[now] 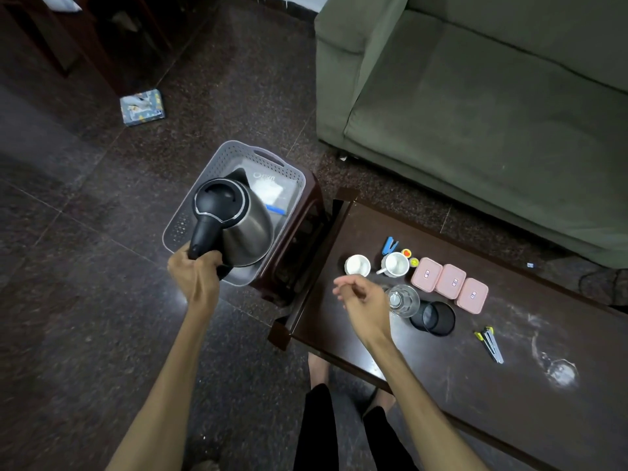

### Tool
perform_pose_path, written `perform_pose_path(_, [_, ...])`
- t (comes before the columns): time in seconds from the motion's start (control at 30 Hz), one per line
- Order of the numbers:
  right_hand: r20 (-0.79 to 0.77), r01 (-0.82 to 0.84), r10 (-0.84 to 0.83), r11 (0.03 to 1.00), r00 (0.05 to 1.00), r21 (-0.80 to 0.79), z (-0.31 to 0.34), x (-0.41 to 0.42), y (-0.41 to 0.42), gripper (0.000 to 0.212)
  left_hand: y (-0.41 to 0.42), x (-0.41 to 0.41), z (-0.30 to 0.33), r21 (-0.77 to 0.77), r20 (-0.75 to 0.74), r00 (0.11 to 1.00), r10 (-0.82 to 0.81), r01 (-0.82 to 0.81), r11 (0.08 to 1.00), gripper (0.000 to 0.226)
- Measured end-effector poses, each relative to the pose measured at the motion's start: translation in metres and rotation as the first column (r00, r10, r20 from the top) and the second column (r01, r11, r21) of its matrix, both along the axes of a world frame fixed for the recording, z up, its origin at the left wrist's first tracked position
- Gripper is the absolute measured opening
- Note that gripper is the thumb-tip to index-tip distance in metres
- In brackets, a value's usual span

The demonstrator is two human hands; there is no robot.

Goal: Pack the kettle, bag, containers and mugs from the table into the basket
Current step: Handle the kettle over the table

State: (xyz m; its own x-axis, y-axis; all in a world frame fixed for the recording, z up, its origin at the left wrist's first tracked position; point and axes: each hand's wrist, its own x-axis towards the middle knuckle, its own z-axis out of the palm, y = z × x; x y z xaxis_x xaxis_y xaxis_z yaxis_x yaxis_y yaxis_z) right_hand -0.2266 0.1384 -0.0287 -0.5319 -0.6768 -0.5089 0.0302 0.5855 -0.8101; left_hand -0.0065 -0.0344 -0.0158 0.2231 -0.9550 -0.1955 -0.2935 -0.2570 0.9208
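My left hand (195, 275) grips the black handle of a steel kettle (244, 229), which hangs over the near part of the grey perforated basket (217, 161). A clear bag (275, 190) with a blue strip lies inside the basket. My right hand (360, 297) hovers with loosely curled fingers and nothing in it over the table's left end. Beside it stand two white mugs (357, 265) (396, 264). Three pink lidded containers (450, 281) lie in a row to their right.
The basket rests on a dark brown stool (299, 239) left of the dark wooden table (458, 379). On the table are a glass (402, 300), a black cup (435, 317), a blue clip (390, 245), small round tokens and a stapler (491, 345). A green sofa (475, 113) stands behind.
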Motion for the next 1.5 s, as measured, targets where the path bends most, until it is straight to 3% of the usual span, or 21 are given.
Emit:
perform_pose_path(0.47, [0.146, -0.079, 0.113, 0.973, 0.983, -0.218, 0.066, 0.038, -0.050, 0.019, 0.042, -0.044, 0.045, -0.132, -0.068, 0.989, -0.135, 0.125, 0.983, 0.028])
perform_pose_path(0.63, [0.252, 0.041, 0.012, 0.978, 0.968, -0.203, 0.066, 0.046, -0.026, 0.034, 0.065, -0.047, 0.049, -0.107, 0.049, 0.978, -0.203, 0.207, 0.973, 0.023])
perform_pose_path(0.8, [0.352, 0.243, -0.208, 0.968, 0.913, -0.056, 0.053, 0.049, 0.008, 0.054, 0.101, -0.057, 0.035, -0.002, 0.157, 0.936, -0.315, 0.319, 0.948, 0.024])
perform_pose_path(0.9, [0.479, 0.365, -0.355, 0.928, 0.803, 0.075, 0.047, 0.046, 0.033, 0.055, 0.123, -0.065, 0.025, 0.065, 0.237, 0.876, -0.419, 0.416, 0.907, 0.020])
perform_pose_path(1.03, [0.543, 0.408, -0.451, 0.889, 0.709, 0.206, 0.035, 0.039, 0.064, 0.060, 0.146, -0.076, 0.012, 0.194, 0.316, 0.789, -0.527, 0.490, 0.850, 0.015])
perform_pose_path(1.23, [0.562, 0.420, -0.520, 0.853, 0.644, 0.309, 0.012, 0.031, 0.103, 0.056, 0.170, -0.090, 0.001, 0.303, 0.379, 0.621, -0.686, 0.617, 0.726, 0.016])
perform_pose_path(1.5, [0.546, 0.427, -0.586, 0.810, 0.598, 0.401, -0.007, 0.021, 0.123, 0.074, 0.185, -0.108, -0.013, 0.394, 0.440, 0.466, -0.767, 0.668, 0.632, 0.020])
